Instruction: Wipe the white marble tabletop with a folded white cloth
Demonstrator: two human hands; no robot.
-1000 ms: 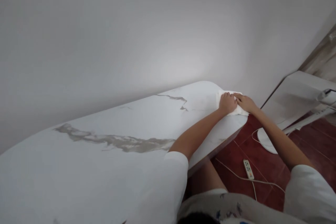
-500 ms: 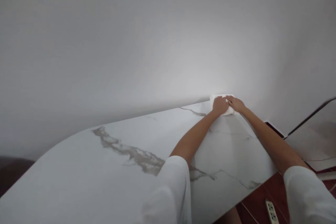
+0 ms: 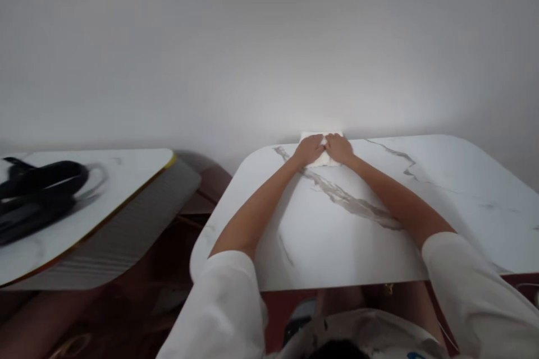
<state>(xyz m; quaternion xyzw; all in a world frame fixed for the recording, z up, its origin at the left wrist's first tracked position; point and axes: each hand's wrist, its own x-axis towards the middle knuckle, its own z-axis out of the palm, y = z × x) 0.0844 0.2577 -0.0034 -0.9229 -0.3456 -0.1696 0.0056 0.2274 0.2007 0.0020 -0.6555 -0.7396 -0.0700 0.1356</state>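
Note:
Both arms reach out across a white table (image 3: 320, 241) with brown marble veining. At its far edge, against the wall, a folded white cloth (image 3: 323, 160) lies under my two hands. My left hand (image 3: 309, 150) presses on the left part of the cloth, with its fingers over it. My right hand (image 3: 339, 148) rests on the right part, its fingertips close to those of my left hand. The middle of the cloth shows between and below the hands; its underside is hidden.
A second marble-patterned table (image 3: 126, 165) with a gold edge stands at the left, and a blurred black object (image 3: 46, 185) lies on it. A gap separates the two tables. The plain grey wall (image 3: 269, 39) rises behind both.
The view has swung left, bringing the second table and black object into sight. Both hands and the cloth have moved left along the table's far edge, towards its rounded left corner.

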